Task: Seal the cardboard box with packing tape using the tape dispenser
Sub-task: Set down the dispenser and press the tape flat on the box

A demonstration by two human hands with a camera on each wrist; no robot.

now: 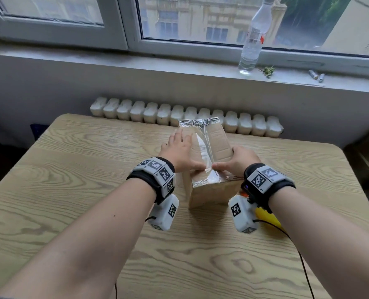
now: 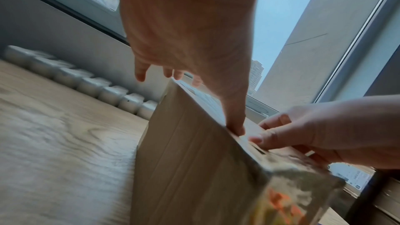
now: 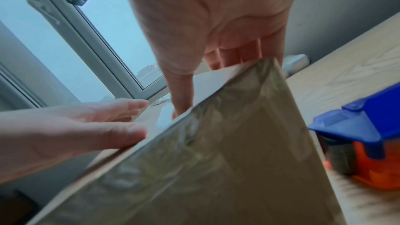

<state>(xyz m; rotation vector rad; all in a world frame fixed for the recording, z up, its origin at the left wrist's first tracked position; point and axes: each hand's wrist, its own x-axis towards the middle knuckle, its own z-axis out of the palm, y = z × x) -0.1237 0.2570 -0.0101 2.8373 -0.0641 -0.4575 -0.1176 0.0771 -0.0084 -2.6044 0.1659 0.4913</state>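
Centrally, crinkled glossy tape (image 1: 204, 147), rectangular cardboard box (image 1: 211, 196), woodgrain table (image 1: 88, 173)

cardboard box (image 1: 209, 190) stands on wooden table (image 1: 93, 190) | clear tape (image 1: 203, 145) runs along its top, over near edge | left hand (image 1: 177, 152) flat on top | right hand (image 1: 239, 160) holds right edge | both thumbs on tape | bottle (image 1: 252, 39) on windowsill

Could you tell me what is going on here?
A person is taping a cardboard box shut on the table. Clear tape runs along its top and down the near face. The left hand lies flat on top, the right hand grips the right edge, both thumbs pressing the tape. The tape dispenser sits unheld beside the box.
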